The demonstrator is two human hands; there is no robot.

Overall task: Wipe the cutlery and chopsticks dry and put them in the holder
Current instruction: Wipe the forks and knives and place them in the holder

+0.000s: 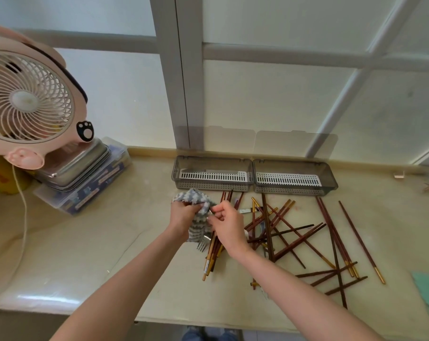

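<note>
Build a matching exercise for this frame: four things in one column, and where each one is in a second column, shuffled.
Things
1. cloth
2. fork
3. chopsticks
4. fan

Places
A. scattered on the counter in front of the holder
B. at the far left of the view
C. gripped in the left hand
D. tines poking out below the cloth

Pairs: 1-C, 2-D, 3-A, 4-B
</note>
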